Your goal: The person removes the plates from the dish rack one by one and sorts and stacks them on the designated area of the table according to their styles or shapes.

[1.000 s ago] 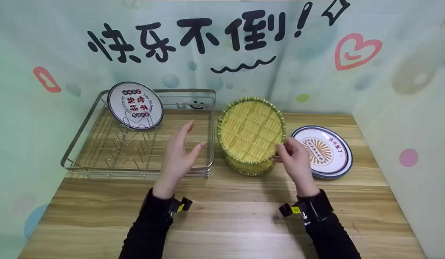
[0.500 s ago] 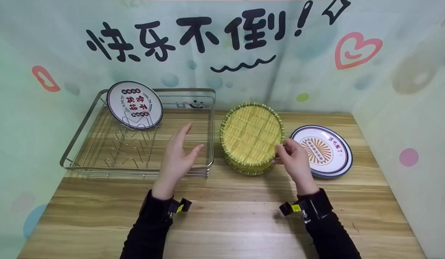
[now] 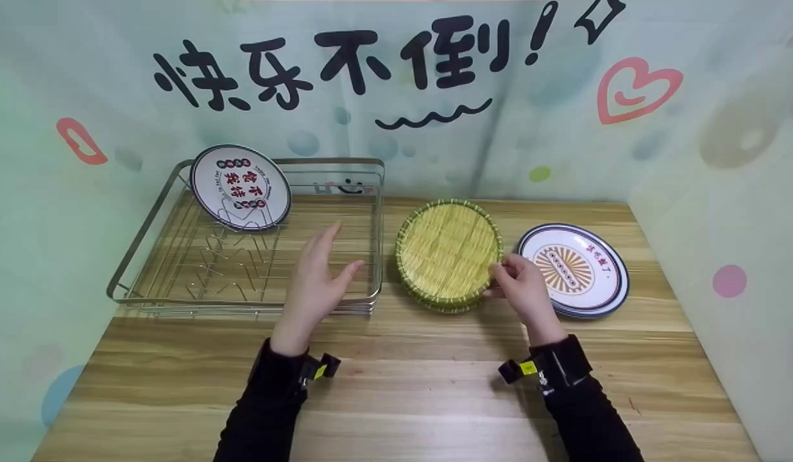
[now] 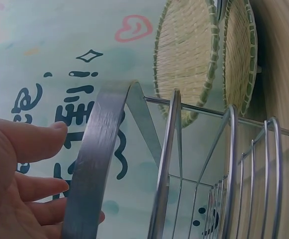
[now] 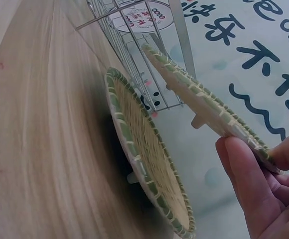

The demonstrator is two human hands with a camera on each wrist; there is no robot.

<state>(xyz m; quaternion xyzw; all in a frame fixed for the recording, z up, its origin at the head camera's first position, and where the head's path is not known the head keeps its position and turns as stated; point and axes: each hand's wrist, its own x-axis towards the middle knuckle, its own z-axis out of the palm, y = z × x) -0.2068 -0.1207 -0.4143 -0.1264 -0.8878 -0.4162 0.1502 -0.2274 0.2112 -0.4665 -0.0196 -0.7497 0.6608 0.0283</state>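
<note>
My right hand (image 3: 523, 287) pinches the right rim of a round woven bamboo tray (image 3: 449, 250), with the thumb on top. In the right wrist view this upper tray (image 5: 204, 107) hangs tilted above a second woven tray (image 5: 149, 144), and a gap shows between the two. The lower tray stands on the table; from the head view it is mostly hidden under the upper one. My left hand (image 3: 314, 289) is held over the front right part of the wire rack (image 3: 242, 300), thumb and fingers spread, gripping nothing.
A patterned plate (image 3: 241, 186) leans upright in the rack's back left, behind bent wire dividers (image 3: 233, 256). Stacked oval plates (image 3: 579, 269) lie right of the trays, close behind my right hand. A printed cloth backdrop (image 3: 396, 147) borders the wooden table (image 3: 403, 398).
The upper woven tray has come down toward the lower one, my right hand still pinching its rim. My left hand stays almost where it was.
</note>
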